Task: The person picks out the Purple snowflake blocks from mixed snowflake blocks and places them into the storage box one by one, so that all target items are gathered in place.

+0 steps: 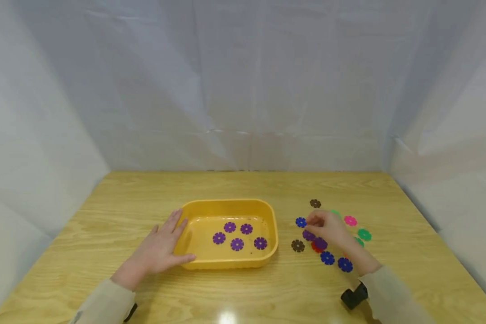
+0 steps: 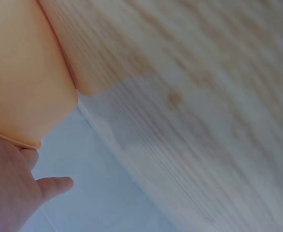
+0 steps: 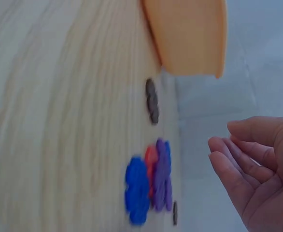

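Observation:
A yellow plastic basin point(image 1: 227, 264) stands left of centre on the table, with several purple snowflake-shaped discs point(image 1: 237, 244) lying flat in it. My left hand point(image 1: 158, 249) rests on the basin's left end, fingers spread along the rim and thumb at the front corner. To the right of the basin, my right hand point(image 1: 332, 229) hovers above a loose group of discs. Its fingers bend loosely with a gap to the thumb, and nothing shows between them in the right wrist view. Just below it lie a purple disc point(image 1: 308, 235) and a blue disc point(image 1: 301, 222).
Around the right hand lie brown discs point(image 1: 298, 245), more blue discs point(image 1: 345, 264), a pink disc point(image 1: 350, 221), green discs point(image 1: 364, 234) and a partly covered red disc point(image 1: 317, 248). Pale sheeting point(image 1: 247, 90) encloses the wooden table point(image 1: 154, 198) at the back and sides.

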### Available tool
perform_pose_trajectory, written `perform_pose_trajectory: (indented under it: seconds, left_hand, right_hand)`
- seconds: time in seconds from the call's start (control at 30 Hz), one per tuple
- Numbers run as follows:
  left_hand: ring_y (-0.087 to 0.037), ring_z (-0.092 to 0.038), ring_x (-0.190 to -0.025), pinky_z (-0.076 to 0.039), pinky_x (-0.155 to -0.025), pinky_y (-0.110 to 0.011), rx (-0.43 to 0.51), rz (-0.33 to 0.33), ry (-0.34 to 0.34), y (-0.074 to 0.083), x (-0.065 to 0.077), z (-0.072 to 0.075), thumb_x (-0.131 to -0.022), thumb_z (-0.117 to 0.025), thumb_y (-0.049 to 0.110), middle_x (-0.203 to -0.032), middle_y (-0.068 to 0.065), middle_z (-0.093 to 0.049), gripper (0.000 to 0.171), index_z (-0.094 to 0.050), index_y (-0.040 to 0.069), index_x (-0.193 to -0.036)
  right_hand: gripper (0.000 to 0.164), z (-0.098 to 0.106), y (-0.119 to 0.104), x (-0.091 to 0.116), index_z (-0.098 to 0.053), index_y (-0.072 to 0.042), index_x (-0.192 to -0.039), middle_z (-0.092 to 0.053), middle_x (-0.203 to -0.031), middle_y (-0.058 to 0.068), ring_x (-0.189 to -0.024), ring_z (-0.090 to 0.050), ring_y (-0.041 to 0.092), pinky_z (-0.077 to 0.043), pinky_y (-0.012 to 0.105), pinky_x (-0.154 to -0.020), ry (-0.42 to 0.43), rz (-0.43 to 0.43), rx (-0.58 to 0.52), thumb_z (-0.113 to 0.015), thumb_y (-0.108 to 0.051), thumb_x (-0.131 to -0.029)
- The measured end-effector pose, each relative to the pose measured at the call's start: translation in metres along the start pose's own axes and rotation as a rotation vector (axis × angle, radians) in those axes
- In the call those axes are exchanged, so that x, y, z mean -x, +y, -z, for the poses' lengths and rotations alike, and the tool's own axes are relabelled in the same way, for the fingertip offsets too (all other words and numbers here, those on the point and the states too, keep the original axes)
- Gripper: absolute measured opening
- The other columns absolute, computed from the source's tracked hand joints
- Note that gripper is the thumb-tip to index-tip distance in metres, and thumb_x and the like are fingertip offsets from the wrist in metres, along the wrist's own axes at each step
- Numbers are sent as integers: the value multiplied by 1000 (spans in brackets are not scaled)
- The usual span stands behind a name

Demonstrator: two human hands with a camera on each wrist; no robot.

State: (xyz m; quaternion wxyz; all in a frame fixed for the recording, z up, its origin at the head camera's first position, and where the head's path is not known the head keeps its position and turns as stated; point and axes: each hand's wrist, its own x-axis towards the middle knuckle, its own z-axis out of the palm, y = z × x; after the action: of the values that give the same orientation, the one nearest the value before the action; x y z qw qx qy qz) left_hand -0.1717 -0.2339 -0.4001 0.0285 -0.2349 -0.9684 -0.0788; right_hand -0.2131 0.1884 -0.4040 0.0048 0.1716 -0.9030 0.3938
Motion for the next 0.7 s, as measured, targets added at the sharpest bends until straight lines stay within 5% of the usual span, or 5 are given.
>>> perform_pose_trajectory:
  seconds: [0.2, 0.7]
  left_hand:
    - [-34, -6, -131, -22, -92, -63, 8, 1, -7, 0, 1, 2, -77, -49, 62, -145, -19, -4, 92, -27, -4, -136]
    - [-34, -6, -131, -23, -92, -63, 12, 2, -12, 0, 1, 3, -77, -50, 61, -145, -20, -5, 91, -28, -5, -135]
  right_hand:
    - [11, 11, 11, 7, -62, 1, -88, -59, -78, 2, -69, -55, 15, -48, 27, -58, -25, -73, 51, -63, -6, -80]
    - [6, 20, 35, 18, -63, -3, -80, -59, -74, -1, -68, -54, 12, -48, 24, -61, -103, -46, 133, -66, -3, -76]
